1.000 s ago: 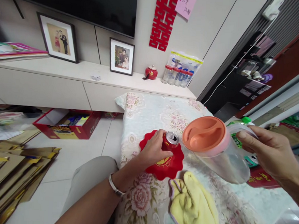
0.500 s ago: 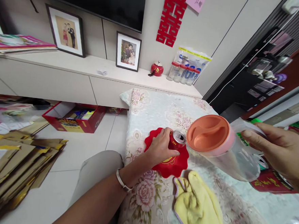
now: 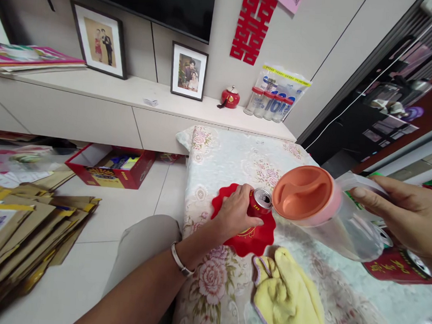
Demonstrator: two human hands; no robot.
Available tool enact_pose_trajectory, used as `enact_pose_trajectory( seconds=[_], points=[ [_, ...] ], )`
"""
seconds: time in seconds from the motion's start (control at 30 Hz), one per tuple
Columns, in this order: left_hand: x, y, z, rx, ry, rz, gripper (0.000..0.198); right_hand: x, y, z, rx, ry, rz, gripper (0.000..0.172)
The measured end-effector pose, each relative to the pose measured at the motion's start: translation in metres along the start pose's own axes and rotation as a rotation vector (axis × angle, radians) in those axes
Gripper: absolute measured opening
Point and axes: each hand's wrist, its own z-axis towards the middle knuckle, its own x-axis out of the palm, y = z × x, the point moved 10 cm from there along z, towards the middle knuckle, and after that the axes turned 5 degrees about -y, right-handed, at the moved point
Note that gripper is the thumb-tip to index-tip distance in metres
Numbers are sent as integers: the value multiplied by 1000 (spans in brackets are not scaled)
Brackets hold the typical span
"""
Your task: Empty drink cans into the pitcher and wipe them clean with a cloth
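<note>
My left hand (image 3: 237,211) is closed around a red drink can (image 3: 259,200), which has an open top and stands on a red scalloped mat (image 3: 249,243). My right hand (image 3: 408,210) grips the handle of a clear plastic pitcher (image 3: 354,238) with an orange lid (image 3: 302,193). The pitcher is tipped well over to the left, its lid close beside the can's rim. Whether liquid is flowing out, I cannot tell. A crumpled yellow cloth (image 3: 290,295) with a purple edge lies in front of the mat.
A flowered tablecloth (image 3: 224,152) covers the table. Red cans (image 3: 393,266) stand behind the pitcher at the right. Glass jars with red lids (image 3: 267,106) and a small red pot (image 3: 231,98) sit on the cabinet. Flattened cardboard (image 3: 44,234) and a red box (image 3: 108,171) are on the floor.
The whole view has shifted slightly, with the scene a little farther right in it. Both hands keep their hold, and the pitcher stays tipped beside the can.
</note>
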Motion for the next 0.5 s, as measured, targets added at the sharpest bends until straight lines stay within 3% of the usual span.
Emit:
enact_pose_trajectory(
  seconds=[0.37, 0.5],
  points=[
    [-1, -3, -3, -19, 27, 101, 61, -2, -15, 6, 37, 13, -115, 72],
    [0, -4, -3, -17, 29, 107, 62, -4, -9, 7, 24, 17, -150, 74]
  ],
)
